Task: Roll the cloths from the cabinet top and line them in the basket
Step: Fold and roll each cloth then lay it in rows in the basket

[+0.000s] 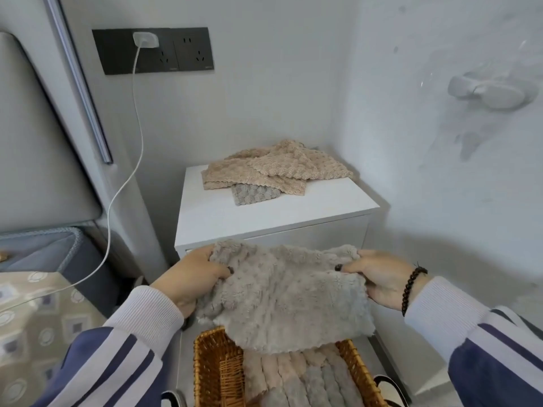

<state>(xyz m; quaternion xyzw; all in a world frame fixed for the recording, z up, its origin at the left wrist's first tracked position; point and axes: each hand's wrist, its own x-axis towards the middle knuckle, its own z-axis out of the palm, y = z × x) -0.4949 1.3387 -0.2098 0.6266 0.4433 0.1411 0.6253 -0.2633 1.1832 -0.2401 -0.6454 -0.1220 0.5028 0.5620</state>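
Observation:
I hold a grey fluffy cloth spread out in the air over the wicker basket. My left hand grips its left edge, thumb on top. My right hand pinches its right edge. Several rolled cloths, beige and grey, lie side by side in the basket. On the white cabinet top behind lies a loose pile of beige cloths, and a grey cloth sticks out from under it.
The cabinet stands in a corner, walls behind and to the right. A white charger cable hangs from a wall socket at the left. A bed with a patterned cover is at the left. A white holder is fixed to the right wall.

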